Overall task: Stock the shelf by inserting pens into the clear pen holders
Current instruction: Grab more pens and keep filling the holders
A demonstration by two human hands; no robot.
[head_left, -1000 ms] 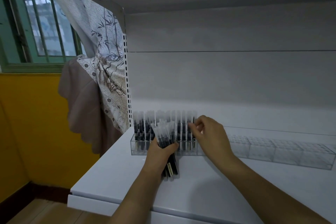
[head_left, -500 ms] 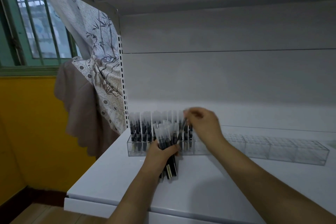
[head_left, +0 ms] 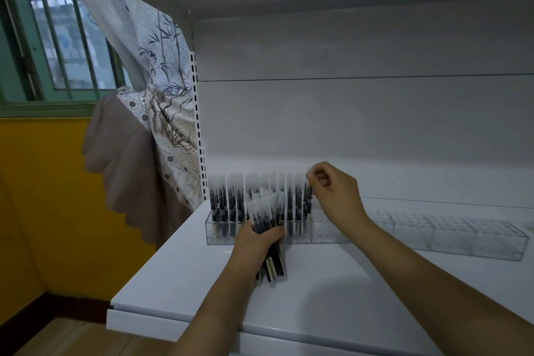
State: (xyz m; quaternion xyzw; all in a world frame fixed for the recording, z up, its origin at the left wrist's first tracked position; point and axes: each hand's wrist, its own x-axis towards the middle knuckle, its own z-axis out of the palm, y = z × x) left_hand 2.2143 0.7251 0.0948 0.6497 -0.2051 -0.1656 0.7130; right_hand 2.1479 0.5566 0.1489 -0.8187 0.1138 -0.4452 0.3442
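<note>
left hand [head_left: 257, 243]: fingers curled round a bundle of pens [head_left: 267, 228], forearm reaching up from lower centre | right hand [head_left: 335, 196]: raised higher, fingertips [head_left: 313, 179] pinching the top of one pen [head_left: 308, 196], wrist bent, forearm stretched in from lower right

Dim, bluish light from the window [head_left: 69, 37]; wide-angle bending at edges.

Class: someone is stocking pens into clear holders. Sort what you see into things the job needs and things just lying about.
Job: left hand, pen bundle; right hand, single pen; clear holders; shelf.
Lying about: curtain, brown cloth, window.
</note>
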